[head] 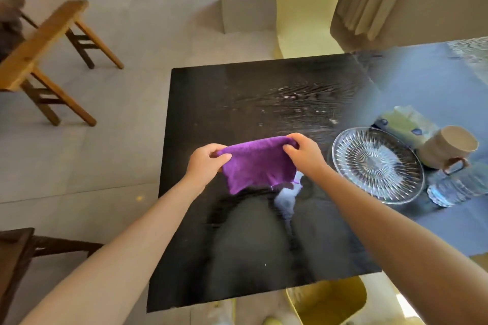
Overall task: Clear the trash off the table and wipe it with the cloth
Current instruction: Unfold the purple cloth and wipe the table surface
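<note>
Left hand and right hand each pinch the purple cloth above the black table

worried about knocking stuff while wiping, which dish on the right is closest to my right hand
The large clear glass plate, just beside your right hand; the beige mug and the small glass dish sit farther out, beyond the plate.
</note>
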Available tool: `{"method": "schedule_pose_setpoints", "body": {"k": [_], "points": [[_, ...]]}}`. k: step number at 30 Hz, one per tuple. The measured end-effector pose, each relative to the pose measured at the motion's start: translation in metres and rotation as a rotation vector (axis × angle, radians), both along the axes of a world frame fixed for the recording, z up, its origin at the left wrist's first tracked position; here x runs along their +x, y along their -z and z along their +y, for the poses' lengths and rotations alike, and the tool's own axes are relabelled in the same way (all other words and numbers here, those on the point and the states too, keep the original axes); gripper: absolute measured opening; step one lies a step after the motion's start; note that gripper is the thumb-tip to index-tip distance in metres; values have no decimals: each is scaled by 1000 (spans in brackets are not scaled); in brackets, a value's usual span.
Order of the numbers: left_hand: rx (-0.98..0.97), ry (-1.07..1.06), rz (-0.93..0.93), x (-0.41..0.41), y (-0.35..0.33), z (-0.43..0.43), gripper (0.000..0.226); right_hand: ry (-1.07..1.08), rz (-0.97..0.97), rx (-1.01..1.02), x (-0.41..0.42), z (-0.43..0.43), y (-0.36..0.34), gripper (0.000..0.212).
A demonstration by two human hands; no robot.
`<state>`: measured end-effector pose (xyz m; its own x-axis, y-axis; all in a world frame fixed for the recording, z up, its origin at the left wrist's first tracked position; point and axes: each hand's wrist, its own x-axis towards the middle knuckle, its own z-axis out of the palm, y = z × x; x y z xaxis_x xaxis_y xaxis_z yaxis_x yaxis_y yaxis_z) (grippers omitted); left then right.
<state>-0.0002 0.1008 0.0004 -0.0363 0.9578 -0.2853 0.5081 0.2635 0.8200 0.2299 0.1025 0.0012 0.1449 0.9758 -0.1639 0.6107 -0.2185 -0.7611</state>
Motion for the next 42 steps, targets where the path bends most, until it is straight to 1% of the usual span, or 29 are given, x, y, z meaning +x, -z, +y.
{"method": "schedule_pose_setpoints", "body": {"k": [5, 6, 9, 10, 11, 14, 15, 17, 19, 20, 23, 25, 27, 30, 32, 37, 42], "points": [[25, 48, 1, 17, 15, 74, 19, 153, 5, -22, 5, 57, 14, 10], [23, 59, 4, 22, 19, 88, 20, 178, -1, -21, 7, 69, 15, 11], [-20, 76, 20, 37, 38, 128, 21, 236, -68, -55, 14, 100, 27, 25], [-35, 72, 28, 39, 45, 139, 23, 231, -130, -75, 15, 109, 34, 33], [-43, 71, 58, 41, 53, 147, 27, 189, -231, -93, 15, 114, 43, 43], [3, 47, 259, 23, 73, 152, 38, -89, -576, -79, 2, 119, 73, 69], [37, 39, 330, 10, 80, 147, 40, -186, -634, -83, -5, 119, 83, 75], [80, 74, 518, -22, 97, 130, 45, -304, -660, -147, -18, 118, 103, 84], [48, 137, 705, -54, 113, 106, 51, -303, -622, -247, -29, 119, 119, 92], [17, 153, 767, -67, 120, 94, 54, -286, -618, -270, -34, 120, 126, 96], [-38, 188, 864, -87, 139, 62, 61, -231, -677, -223, -47, 121, 141, 103], [-3, 191, 918, -88, 147, 52, 63, -197, -707, -179, -52, 120, 145, 99], [33, 175, 965, -88, 152, 51, 66, -172, -717, -153, -55, 121, 147, 87], [53, 166, 986, -88, 155, 52, 67, -151, -734, -128, -62, 124, 149, 67], [58, 172, 996, -88, 156, 52, 67, -145, -745, -98, -67, 125, 150, 57], [67, 183, 995, -88, 156, 51, 68, -151, -759, -39, -71, 125, 150, 49], [92, 175, 980, -89, 156, 51, 69, -194, -721, -16, -87, 120, 149, 47]]}}
